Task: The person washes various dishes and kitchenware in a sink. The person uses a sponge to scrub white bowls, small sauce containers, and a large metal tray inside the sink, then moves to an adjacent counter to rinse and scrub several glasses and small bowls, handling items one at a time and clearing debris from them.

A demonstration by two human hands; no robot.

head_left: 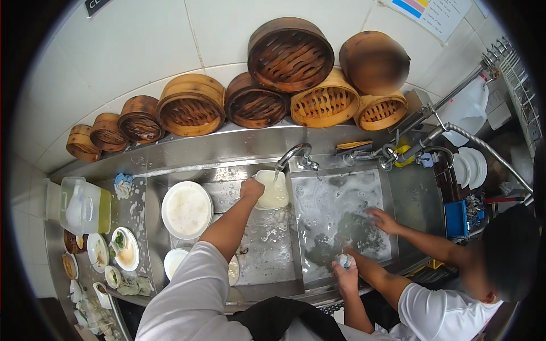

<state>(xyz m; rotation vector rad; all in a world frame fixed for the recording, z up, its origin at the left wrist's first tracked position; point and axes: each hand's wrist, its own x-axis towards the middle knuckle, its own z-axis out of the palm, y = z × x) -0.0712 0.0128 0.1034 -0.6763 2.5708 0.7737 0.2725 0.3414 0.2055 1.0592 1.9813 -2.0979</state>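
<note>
The left hand point(251, 188) has its grip closed on the rim of a white dish point(272, 191) under the tap point(293, 154), over the sink point(267, 238). The right hand point(345, 277) grips a small cup point(344, 260). Best tilt the dish so water sheets off

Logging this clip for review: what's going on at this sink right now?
A person stands at a steel double sink. Their left hand holds a white dish under the faucet over the left basin. Their right hand grips a small whitish object at the front edge of the sudsy right basin; what it is cannot be told. A co-worker's hand reaches into that right basin. A large white plate rests in the left basin, and bamboo steamers lean against the tiled wall.
</note>
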